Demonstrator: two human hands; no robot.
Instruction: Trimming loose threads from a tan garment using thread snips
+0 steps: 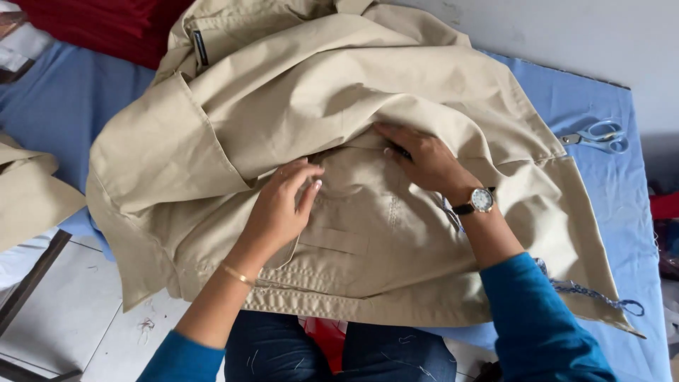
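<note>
Head view: beige cotton jacket point(353, 127) half spread on blue table cloth point(601, 191); left hand point(279, 209) presses it loosely open, right hand point(424, 159) pinches a fold under the rumpled upper layer, unsmoothed yet.

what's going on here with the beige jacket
A person in blue sleeves has both hands on a beige jacket spread over a blue-covered table. The left hand presses the cloth near a pocket; the right hand reaches under a fold. Scissors lie untouched at the right.
</note>
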